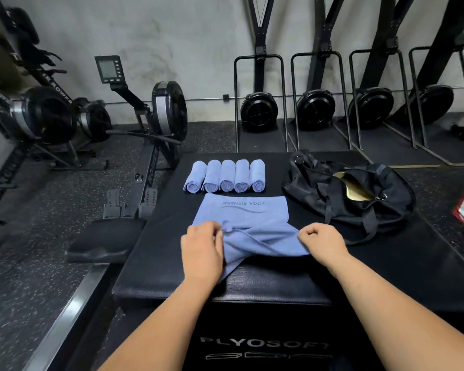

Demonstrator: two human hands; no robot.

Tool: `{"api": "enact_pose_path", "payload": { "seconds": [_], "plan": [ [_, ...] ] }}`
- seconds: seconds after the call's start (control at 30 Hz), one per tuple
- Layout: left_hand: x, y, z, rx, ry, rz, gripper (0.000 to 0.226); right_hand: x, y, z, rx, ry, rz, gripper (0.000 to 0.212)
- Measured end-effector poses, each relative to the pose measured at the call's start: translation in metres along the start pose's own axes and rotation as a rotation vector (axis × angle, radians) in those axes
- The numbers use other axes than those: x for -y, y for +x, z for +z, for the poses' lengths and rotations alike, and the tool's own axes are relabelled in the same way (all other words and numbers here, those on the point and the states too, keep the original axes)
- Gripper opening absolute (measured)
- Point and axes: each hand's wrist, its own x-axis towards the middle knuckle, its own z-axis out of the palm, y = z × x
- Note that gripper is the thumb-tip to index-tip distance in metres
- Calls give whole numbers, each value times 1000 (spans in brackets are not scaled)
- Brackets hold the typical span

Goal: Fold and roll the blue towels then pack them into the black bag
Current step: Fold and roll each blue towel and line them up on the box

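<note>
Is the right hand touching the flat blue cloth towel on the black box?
Touching. The head view shows the right hand pinching the near edge of the flat blue cloth towel.

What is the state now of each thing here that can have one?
rolled towels: five, rolled, in a row.
flat towel: unrolled, near edge gathered.
black bag: zip open, no towel visible inside.
left hand: pinches the flat towel's near edge.
right hand: pinches the same edge.

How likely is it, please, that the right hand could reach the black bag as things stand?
Probably yes: the black bag lies just beyond the right hand with nothing between, though its fingers pinch the flat blue towel.
</note>
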Motion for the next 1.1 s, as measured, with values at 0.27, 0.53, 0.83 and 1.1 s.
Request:
{"api": "enact_pose_path", "payload": {
  "seconds": [0.27,0.53,0.83,1.1],
  "plan": [
    [38,-1,2,214,51,48,40,-15,-12,9,145,-165,-288,36],
    [48,5,3,251,-57,-85,23,-12,-12,18,127,-168,-261,41],
    [68,13,-3,318,-188,-130,14,0,-19,24,24,-95,-343,21],
    [65,7,-5,288,-127,-79,13,-2,-30,31,100,-175,-377,28]
  ]
}}
